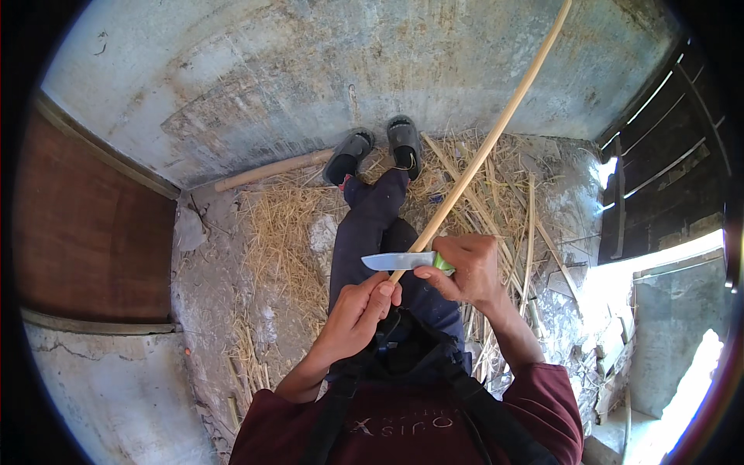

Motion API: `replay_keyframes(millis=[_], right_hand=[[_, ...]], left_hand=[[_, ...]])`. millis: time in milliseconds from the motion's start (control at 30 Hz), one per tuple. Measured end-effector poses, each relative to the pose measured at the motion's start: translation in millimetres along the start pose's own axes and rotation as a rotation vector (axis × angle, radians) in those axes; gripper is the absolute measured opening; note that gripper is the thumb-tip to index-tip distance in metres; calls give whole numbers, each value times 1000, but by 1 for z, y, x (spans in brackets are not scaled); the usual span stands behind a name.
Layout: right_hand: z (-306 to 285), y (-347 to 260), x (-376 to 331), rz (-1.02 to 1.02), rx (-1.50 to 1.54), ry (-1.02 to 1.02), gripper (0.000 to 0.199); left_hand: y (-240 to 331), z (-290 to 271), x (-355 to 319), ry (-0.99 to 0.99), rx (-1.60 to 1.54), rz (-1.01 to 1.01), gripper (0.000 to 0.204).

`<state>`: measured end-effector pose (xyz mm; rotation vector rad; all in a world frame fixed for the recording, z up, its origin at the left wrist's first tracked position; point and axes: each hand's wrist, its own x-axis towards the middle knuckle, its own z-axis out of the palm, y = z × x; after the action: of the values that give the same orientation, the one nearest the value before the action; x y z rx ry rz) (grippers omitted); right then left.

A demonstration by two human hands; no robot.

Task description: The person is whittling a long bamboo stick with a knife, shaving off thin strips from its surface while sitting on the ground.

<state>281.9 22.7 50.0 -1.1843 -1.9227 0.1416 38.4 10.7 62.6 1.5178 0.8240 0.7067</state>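
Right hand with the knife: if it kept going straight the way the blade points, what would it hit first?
The right hand holds the knife with its blade pointing toward the person's left, lying across the long cane. Going on, the way looks free over the straw-strewn floor; the left hand sits below that line, though depth is unclear.

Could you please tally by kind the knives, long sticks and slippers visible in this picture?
Knife, in the right hand: 1
Long sticks: 2, a pale cane in the left hand and a wooden pole by the wall
Slippers: 2
Total: 5
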Motion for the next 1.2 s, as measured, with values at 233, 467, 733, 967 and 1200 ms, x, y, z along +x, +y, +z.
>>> replay_keyframes(millis=[233,467,733,967,1200], right_hand=[[0,-7,0,-56,-19,-17,51],[5,-9,-6,-73,-93,-16,50],[5,-4,-3,-112,-145,16,51],[4,-7,-1,-129,-230,107,50],[2,-10,0,-110,-298,126,54]], left_hand=[[-2,2,0,16,21,26,36],[-6,4,0,44,21,13,31],[-6,4,1,31,102,21,35],[4,2,3,-3,172,15,33],[9,1,5,8,230,11,29]])
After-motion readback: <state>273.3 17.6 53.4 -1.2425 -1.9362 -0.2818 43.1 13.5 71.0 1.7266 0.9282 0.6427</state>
